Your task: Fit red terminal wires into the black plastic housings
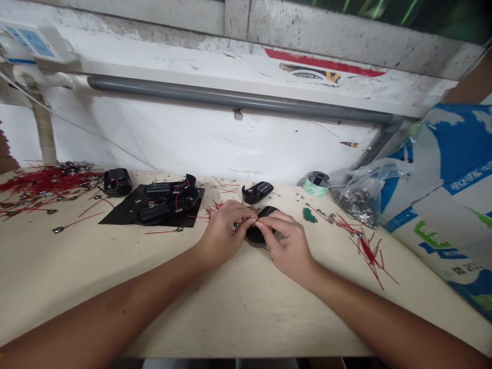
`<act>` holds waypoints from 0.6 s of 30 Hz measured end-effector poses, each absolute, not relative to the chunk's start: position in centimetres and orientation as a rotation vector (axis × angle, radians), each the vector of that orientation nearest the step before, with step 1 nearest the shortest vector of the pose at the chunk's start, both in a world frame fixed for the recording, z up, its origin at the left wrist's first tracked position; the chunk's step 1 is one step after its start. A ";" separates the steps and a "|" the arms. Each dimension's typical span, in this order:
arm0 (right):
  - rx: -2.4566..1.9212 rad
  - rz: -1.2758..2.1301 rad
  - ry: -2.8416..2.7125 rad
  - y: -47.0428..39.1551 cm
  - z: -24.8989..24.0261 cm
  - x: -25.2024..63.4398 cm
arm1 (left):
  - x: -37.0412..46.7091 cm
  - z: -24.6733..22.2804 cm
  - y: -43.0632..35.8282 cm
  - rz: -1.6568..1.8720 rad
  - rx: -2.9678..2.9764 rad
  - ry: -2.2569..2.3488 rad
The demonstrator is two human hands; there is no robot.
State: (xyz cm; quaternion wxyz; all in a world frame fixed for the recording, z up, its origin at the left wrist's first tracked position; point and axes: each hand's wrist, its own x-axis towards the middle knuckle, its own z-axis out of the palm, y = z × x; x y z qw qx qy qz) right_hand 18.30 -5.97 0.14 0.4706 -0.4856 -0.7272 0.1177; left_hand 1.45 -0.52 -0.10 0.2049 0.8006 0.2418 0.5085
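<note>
My left hand (227, 226) and my right hand (289, 241) meet at the fingertips over a black plastic housing (257, 237) on the table. Each is closed in a pinch; whatever lies between the fingertips is too small and hidden to name. The hands cover much of the housing. Just behind them lies another black housing (258, 191) with red wire inside. Red wires (215, 209) spread on the table beside my left hand.
Black housings (156, 212) with red wires lie on a black sheet (125, 212). Far left is a heap of red wires with metal tabs (49, 179). At right are a tape roll (315, 183), a green piece (309, 215), a bag of metal parts (357, 202) and a carton (438, 205).
</note>
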 end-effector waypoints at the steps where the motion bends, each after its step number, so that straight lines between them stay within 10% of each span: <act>1: -1.196 0.284 -1.787 -6.0 0.1 18.3 | 1.4 -0.1 -0.5 1.417 2.242 0.669; 18: -1.032 0.497 -1.378 -4.6 0.0 18.2 | 1.3 0.2 -1.0 1.433 2.561 0.964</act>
